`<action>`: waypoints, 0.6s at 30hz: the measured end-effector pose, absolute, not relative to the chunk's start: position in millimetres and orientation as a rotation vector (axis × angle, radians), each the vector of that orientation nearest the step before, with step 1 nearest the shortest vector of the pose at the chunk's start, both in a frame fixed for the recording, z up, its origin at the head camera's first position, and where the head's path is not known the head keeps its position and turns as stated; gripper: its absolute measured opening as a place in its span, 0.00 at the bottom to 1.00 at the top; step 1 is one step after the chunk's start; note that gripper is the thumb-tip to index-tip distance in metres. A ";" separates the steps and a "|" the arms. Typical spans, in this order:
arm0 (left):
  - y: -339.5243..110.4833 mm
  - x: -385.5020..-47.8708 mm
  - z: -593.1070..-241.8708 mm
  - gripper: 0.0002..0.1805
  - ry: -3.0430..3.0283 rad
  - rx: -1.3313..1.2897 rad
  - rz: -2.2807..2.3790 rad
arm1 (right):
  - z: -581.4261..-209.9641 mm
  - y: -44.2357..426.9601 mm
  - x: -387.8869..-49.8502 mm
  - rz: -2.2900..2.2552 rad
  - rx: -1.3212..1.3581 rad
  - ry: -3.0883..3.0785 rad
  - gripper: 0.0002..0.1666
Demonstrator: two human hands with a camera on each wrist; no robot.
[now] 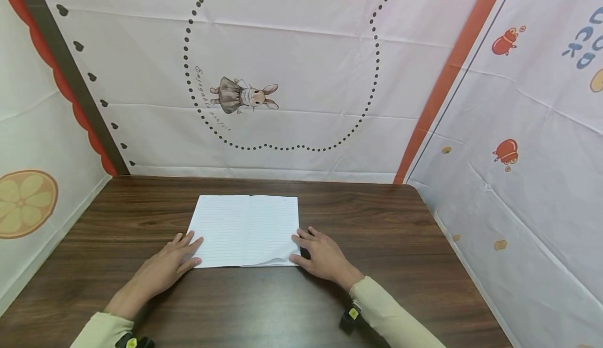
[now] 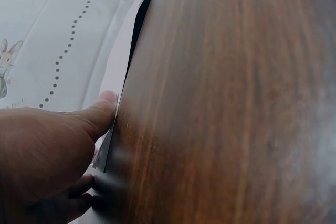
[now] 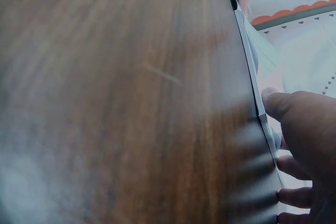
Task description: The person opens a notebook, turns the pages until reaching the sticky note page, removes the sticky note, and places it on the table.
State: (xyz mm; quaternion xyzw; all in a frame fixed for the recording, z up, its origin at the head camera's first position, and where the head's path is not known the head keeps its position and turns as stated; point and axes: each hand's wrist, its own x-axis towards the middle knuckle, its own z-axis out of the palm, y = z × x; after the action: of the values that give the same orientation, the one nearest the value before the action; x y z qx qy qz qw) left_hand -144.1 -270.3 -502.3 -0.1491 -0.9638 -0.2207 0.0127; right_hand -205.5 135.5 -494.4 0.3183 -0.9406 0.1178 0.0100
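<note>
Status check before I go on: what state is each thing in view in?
Notebook: open, lying on the table.
Right-hand page: buckled up at its near edge.
Left hand: fingers extended, touching the notebook's left edge.
Right hand: fingers spread, touching its right edge.
Table: partly covered by the notebook.
Back cloth: hanging, creased.

Around the notebook's (image 1: 246,227) middle in the head view, wooden tabletop (image 1: 245,303) gives passing room at 2, 6 and 10 o'clock, the 6 o'clock lane running between the 2 sleeves (image 1: 391,311). The left hand (image 1: 167,265) blocks 8 o'clock, the right hand (image 1: 324,255) 3 to 4, and a lifted page (image 1: 275,259) bulges near 4; the printed curtain (image 1: 301,86) closes off 12.
</note>
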 end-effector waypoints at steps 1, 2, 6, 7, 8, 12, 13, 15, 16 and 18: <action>-270.6 -144.1 -502.1 0.32 -3.005 -0.466 -0.685 | -494.6 135.5 -205.6 0.369 0.992 -2.936 0.36; -270.9 -144.3 -502.0 0.32 -3.007 -0.466 -0.680 | -494.7 135.4 -205.7 0.372 0.991 -2.938 0.36; -271.6 -145.4 -500.6 0.32 -3.008 -0.481 -0.634 | -494.6 135.5 -205.4 0.385 0.986 -2.943 0.36; -271.6 -145.7 -499.9 0.32 -3.004 -0.487 -0.619 | -494.4 135.5 -205.3 0.386 0.986 -2.944 0.36; -271.6 -146.2 -499.3 0.32 -2.997 -0.495 -0.602 | -494.2 135.5 -205.1 0.391 0.986 -2.946 0.36; -269.7 -149.3 -494.4 0.29 -2.945 -0.538 -0.520 | -493.6 135.0 -205.1 0.391 0.987 -2.949 0.36; -268.7 -150.4 -492.8 0.28 -2.924 -0.548 -0.500 | -493.4 134.9 -205.1 0.391 0.988 -2.949 0.36; -265.5 -153.2 -488.9 0.26 -2.874 -0.570 -0.456 | -493.5 134.9 -205.3 0.389 0.990 -2.948 0.36; -263.4 -155.0 -486.7 0.26 -2.845 -0.578 -0.439 | -493.3 135.1 -205.3 0.390 0.991 -2.948 0.36; -258.2 -159.3 -482.0 0.25 -2.786 -0.598 -0.415 | -493.0 135.3 -205.3 0.389 0.991 -2.946 0.36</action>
State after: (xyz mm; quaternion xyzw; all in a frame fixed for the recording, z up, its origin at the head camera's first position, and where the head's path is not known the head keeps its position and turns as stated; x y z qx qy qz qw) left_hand -159.3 -258.2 -482.0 -0.2060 -0.9592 -0.1429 0.1307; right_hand -205.3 135.3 -493.0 0.3163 -0.9405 0.1242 0.0045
